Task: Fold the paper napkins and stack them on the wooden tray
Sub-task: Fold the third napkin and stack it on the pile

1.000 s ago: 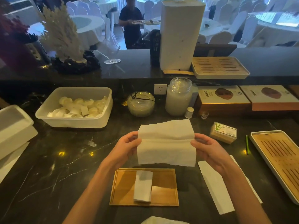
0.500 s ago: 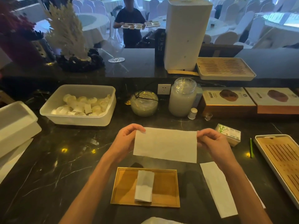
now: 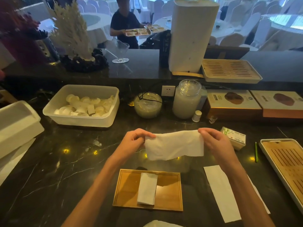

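My left hand [image 3: 133, 140] and right hand [image 3: 213, 141] each pinch an upper corner of one napkin [image 3: 173, 147], held above the counter [image 3: 57, 169]. A folded napkin [image 3: 147, 188] lies on the tray [image 3: 168, 192].

Three white paper napkins plainly seen: held napkin [image 3: 174, 147], folded napkin [image 3: 146, 188], long flat napkin [image 3: 221, 192]. One flat wooden tray [image 3: 129, 189]. Two slatted bamboo trays: rear tray [image 3: 229, 71], right tray [image 3: 285, 166].

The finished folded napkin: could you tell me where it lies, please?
Head view: the folded napkin lies on the wooden tray, lower centre, below the held napkin.
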Action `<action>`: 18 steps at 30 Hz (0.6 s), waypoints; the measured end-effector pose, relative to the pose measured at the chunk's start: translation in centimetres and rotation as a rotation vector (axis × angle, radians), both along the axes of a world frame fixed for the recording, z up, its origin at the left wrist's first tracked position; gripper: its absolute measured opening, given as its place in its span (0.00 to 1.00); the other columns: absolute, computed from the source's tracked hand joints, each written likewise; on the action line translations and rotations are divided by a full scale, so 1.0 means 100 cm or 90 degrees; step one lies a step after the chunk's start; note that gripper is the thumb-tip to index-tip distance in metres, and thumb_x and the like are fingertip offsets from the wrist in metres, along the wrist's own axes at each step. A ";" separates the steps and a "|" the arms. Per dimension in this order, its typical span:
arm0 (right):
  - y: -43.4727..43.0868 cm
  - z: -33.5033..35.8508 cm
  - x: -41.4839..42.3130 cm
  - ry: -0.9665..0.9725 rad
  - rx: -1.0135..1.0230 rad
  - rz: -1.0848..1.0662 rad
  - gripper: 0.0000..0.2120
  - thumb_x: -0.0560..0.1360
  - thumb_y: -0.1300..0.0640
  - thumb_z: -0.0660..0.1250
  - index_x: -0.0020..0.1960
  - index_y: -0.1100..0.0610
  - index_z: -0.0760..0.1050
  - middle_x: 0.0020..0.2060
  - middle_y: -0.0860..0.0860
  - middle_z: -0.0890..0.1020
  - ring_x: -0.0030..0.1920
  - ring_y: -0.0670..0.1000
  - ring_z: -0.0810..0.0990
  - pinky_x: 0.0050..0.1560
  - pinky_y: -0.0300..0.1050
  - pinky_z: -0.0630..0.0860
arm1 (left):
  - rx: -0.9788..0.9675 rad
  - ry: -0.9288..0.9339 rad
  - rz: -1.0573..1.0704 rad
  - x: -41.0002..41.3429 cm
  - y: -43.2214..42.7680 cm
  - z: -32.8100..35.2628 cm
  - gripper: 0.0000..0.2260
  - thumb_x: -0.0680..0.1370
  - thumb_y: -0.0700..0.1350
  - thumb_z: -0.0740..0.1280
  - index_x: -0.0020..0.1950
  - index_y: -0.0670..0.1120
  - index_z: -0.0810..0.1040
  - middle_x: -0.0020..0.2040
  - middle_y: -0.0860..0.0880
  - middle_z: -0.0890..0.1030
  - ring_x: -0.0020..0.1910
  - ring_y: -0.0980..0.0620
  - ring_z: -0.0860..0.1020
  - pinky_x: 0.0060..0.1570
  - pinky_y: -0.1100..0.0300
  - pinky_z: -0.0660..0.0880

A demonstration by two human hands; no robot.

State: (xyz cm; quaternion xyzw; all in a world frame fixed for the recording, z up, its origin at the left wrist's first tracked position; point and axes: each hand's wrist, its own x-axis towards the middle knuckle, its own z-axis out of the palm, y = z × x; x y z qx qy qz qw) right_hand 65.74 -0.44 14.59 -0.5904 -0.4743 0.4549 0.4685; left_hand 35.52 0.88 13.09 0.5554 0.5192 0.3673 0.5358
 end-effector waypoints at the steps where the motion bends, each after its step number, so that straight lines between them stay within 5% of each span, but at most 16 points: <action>1: 0.002 0.003 -0.002 -0.048 0.025 0.006 0.05 0.77 0.53 0.72 0.47 0.43 0.82 0.45 0.41 0.84 0.49 0.45 0.82 0.41 0.36 0.78 | 0.012 0.037 0.002 0.000 0.000 -0.002 0.21 0.81 0.32 0.60 0.46 0.54 0.86 0.53 0.57 0.80 0.55 0.57 0.80 0.48 0.65 0.81; 4: 0.012 0.022 -0.018 -0.133 0.126 0.110 0.11 0.76 0.59 0.73 0.49 0.44 0.77 0.48 0.40 0.80 0.51 0.40 0.80 0.41 0.32 0.79 | 0.110 0.180 0.036 0.008 -0.003 -0.011 0.17 0.80 0.31 0.61 0.49 0.52 0.81 0.60 0.56 0.73 0.63 0.61 0.73 0.64 0.59 0.76; 7: 0.022 0.046 -0.039 -0.216 0.152 0.316 0.13 0.76 0.60 0.72 0.53 0.44 0.75 0.49 0.41 0.80 0.51 0.39 0.80 0.48 0.32 0.79 | 0.161 0.159 -0.059 0.020 -0.005 -0.007 0.15 0.80 0.44 0.69 0.65 0.58 0.75 0.70 0.59 0.69 0.72 0.61 0.66 0.71 0.57 0.66; 9: 0.025 0.055 -0.054 -0.256 0.128 0.433 0.12 0.77 0.60 0.71 0.56 0.46 0.76 0.49 0.43 0.81 0.51 0.41 0.81 0.51 0.35 0.80 | 0.118 0.106 -0.175 0.027 -0.006 0.001 0.21 0.79 0.50 0.70 0.70 0.59 0.72 0.71 0.60 0.70 0.74 0.59 0.66 0.70 0.58 0.67; 11: 0.029 0.057 -0.066 -0.283 0.138 0.488 0.11 0.77 0.59 0.71 0.56 0.46 0.77 0.48 0.42 0.81 0.51 0.41 0.81 0.51 0.35 0.80 | 0.085 0.063 -0.215 0.034 -0.008 0.007 0.17 0.79 0.50 0.68 0.68 0.51 0.77 0.65 0.53 0.79 0.65 0.54 0.77 0.63 0.56 0.76; 15: 0.031 0.052 -0.066 -0.175 0.145 0.350 0.11 0.78 0.44 0.65 0.59 0.43 0.78 0.49 0.39 0.84 0.54 0.41 0.82 0.52 0.35 0.80 | 0.030 -0.048 -0.070 0.036 -0.017 0.009 0.11 0.79 0.53 0.68 0.56 0.50 0.83 0.52 0.48 0.85 0.52 0.50 0.84 0.49 0.59 0.82; 18: 0.029 0.034 -0.051 0.013 -0.044 0.252 0.29 0.74 0.31 0.52 0.61 0.47 0.79 0.49 0.43 0.87 0.53 0.45 0.85 0.53 0.42 0.78 | -0.052 -0.170 0.060 0.031 -0.021 0.006 0.10 0.79 0.51 0.68 0.56 0.48 0.82 0.52 0.48 0.87 0.53 0.48 0.86 0.48 0.54 0.84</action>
